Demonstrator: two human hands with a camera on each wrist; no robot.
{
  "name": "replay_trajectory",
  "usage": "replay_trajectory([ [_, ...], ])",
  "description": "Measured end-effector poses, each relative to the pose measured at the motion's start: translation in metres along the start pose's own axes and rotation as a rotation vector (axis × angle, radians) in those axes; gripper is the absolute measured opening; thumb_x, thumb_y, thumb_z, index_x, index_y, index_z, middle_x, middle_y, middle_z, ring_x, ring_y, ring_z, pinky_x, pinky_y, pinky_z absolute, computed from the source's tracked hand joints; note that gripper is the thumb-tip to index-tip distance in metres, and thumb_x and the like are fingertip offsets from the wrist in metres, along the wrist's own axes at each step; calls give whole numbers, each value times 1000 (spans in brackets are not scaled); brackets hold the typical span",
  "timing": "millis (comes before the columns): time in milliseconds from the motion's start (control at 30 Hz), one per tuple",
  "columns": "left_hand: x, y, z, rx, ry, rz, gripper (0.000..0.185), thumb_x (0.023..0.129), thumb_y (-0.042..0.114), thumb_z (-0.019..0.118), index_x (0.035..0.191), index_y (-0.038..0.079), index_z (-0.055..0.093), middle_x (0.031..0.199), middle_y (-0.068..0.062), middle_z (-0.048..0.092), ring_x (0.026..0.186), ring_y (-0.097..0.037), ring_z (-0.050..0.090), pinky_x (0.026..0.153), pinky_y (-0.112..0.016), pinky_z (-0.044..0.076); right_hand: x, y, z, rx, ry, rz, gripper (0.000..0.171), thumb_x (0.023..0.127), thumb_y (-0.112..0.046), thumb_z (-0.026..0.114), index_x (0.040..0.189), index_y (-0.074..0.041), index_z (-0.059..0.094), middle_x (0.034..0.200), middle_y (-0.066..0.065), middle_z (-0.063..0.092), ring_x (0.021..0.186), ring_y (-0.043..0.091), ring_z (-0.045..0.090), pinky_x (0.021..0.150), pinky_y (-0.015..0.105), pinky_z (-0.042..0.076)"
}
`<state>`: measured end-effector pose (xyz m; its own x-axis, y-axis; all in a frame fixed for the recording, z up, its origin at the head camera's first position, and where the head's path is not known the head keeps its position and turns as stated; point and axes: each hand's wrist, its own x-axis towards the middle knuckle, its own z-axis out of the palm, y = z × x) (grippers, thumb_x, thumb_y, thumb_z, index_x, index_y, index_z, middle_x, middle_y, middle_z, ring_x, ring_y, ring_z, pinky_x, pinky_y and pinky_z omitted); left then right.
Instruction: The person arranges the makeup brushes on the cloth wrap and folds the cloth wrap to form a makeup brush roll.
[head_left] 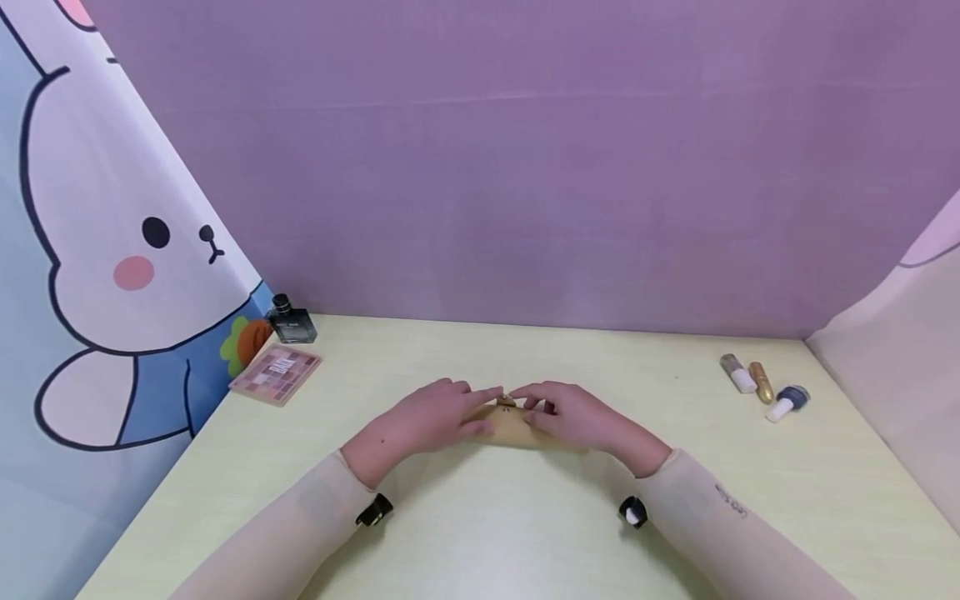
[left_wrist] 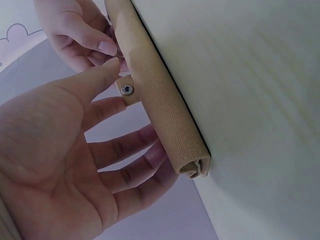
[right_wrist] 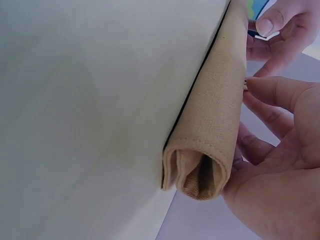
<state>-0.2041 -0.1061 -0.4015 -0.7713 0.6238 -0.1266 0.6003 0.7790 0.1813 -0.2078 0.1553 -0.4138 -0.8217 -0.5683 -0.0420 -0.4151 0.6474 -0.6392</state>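
A tan fabric pouch (head_left: 517,431), rolled or folded into a long tube, lies on the table in front of me. Its short tab (left_wrist: 131,85) carries a round metal snap and sticks out from the long side. My left hand (head_left: 441,414) holds the pouch left of the tab, index fingertip and thumb close to the snap, other fingers behind the roll. From the other side my right hand (head_left: 567,412) grips it, thumb at a small metal stud (right_wrist: 245,85). Folded layers show at the roll's end (right_wrist: 200,172); what is inside cannot be seen.
Toward the back left are a dark perfume bottle (head_left: 294,323) and a pink makeup palette (head_left: 277,374). On the right lie two nail polish bottles (head_left: 738,373) and a gold tube (head_left: 761,382). A purple backdrop (head_left: 525,183) rises behind the table's back edge.
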Motion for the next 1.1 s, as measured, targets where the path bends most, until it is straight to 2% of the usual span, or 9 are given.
replay_trajectory([
  [200, -4, 0, 1, 28, 6, 12, 58, 109, 46, 59, 162, 25, 49, 128, -11, 74, 114, -29, 69, 102, -46, 58, -2, 0, 1, -4, -6, -40, 39, 107, -16, 62, 146, -13, 66, 123, 8, 77, 92, 7, 65, 83, 28, 55],
  [367, -7, 1, 2, 84, -17, 32, 57, 109, 43, 62, 162, 25, 49, 129, -8, 73, 114, -28, 67, 102, -43, 57, -4, 2, 2, 3, -17, -74, 39, 107, -18, 63, 146, -14, 67, 124, 7, 75, 99, 10, 65, 87, 29, 56],
  [567, -9, 3, 5, 114, -28, 51, 61, 108, 45, 62, 163, 26, 46, 135, -7, 70, 116, -27, 63, 102, -41, 56, -6, 3, 2, 3, -21, -77, 38, 107, -19, 63, 145, -14, 68, 116, 5, 73, 94, 12, 59, 84, 29, 52],
  [633, -10, 3, 6, 120, -30, 52, 61, 108, 46, 62, 164, 27, 46, 136, -6, 70, 116, -26, 62, 101, -40, 56, -7, 4, 1, -6, -29, -80, 38, 108, -19, 62, 146, -15, 68, 118, 4, 73, 96, 12, 59, 84, 29, 51],
  [867, -12, 4, 9, 132, -13, 59, 60, 107, 46, 63, 163, 30, 47, 135, -4, 68, 113, -23, 58, 97, -38, 56, -11, 5, 2, -106, -36, -157, 43, 109, -19, 61, 152, -20, 62, 131, 3, 73, 119, 21, 63, 96, 39, 52],
  [1100, -12, 5, 8, 130, 0, 49, 58, 106, 47, 64, 161, 33, 50, 134, -3, 67, 109, -23, 56, 94, -38, 54, -10, 4, 5, -216, -10, -195, 44, 108, -20, 65, 152, -20, 63, 124, 4, 74, 110, 21, 61, 95, 40, 52],
])
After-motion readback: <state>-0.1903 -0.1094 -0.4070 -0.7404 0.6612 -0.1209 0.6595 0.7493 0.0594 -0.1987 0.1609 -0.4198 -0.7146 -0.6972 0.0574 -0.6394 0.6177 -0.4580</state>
